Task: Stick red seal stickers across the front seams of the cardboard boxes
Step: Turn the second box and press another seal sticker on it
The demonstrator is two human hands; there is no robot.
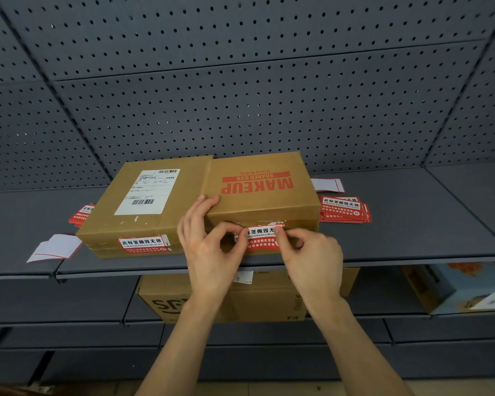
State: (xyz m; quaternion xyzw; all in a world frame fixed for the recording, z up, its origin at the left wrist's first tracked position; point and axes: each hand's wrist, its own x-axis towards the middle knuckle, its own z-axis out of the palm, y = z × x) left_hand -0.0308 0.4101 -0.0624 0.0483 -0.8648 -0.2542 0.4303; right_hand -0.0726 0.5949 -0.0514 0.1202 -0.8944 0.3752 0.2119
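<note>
Both hands meet at the front edge of the right cardboard box [257, 192], pressing a red seal sticker [262, 238] across its front seam. The left hand [209, 247] pinches the sticker's left end between thumb and forefinger, its other fingers resting on the box's top corner; the right hand [312, 252] pinches the right end. Red print on that box reads "MAKEUP SHARED BOX", upside down from this view. The left cardboard box [143, 207], touching it, carries a white shipping label [149, 191] with barcodes and its own sealed sticker [143, 244] on the front. A stack of stickers [345, 210] lies right of the boxes on the grey shelf [412, 224]. Both forearms reach up from below, wrists bent forward.
</note>
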